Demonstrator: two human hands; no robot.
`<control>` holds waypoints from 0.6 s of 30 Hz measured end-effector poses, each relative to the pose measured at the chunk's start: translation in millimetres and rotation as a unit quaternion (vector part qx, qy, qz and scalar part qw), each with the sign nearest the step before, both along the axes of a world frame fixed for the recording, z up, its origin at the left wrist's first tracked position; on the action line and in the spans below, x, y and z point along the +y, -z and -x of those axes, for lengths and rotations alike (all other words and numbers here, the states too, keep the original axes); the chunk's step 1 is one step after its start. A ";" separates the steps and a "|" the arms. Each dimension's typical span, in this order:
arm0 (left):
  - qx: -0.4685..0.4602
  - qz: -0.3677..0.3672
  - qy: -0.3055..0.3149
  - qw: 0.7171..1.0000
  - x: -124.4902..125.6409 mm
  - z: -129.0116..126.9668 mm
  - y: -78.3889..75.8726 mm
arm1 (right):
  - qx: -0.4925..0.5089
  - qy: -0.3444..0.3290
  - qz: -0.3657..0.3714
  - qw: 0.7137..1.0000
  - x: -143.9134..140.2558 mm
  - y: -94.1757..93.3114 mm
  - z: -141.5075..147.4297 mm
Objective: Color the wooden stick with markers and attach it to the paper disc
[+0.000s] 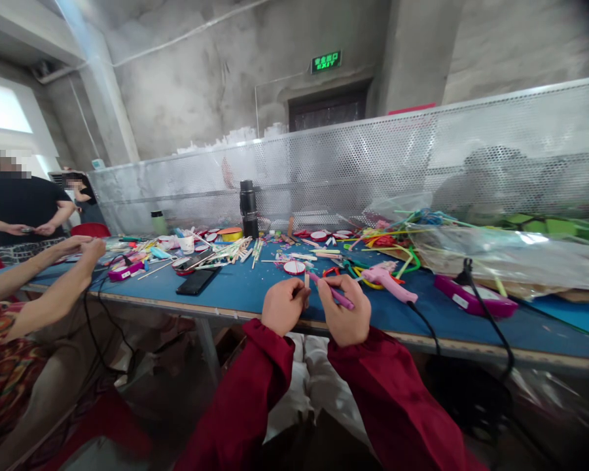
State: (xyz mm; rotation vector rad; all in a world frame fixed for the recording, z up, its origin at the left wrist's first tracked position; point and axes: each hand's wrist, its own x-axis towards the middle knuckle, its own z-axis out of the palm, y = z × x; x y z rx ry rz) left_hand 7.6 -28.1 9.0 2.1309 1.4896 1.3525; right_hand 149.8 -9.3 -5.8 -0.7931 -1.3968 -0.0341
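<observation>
Pink stick (337,296) gripped in the closed fingers of the right hand (346,318), slanting from its thumb toward the pink glue gun (391,280). Pale wooden stick (307,281) pinched upright in the curled fingers of the left hand (283,307), just left of the pink stick and near the front edge of the blue surface (248,288). Both hands in dark red sleeves. Glue gun lying just right of the pink stick, black cord trailing off the edge. Beyond the pink stick, a red-rimmed white disc (294,267). Farther left, a black phone (197,281), scattered wooden sticks and a black flask (248,209). At far left, another person's hands (81,250) over the surface.
</observation>
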 end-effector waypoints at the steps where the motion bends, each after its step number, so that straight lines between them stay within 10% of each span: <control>1: 0.002 0.002 -0.003 1.000 0.2 0.0 -0.1 | 0.004 0.003 0.000 1.000 0.2 0.3 -0.1; 18: -0.022 -0.008 0.006 1.000 1.2 0.3 1.1 | 0.018 0.002 0.008 1.000 2.2 4.0 -0.7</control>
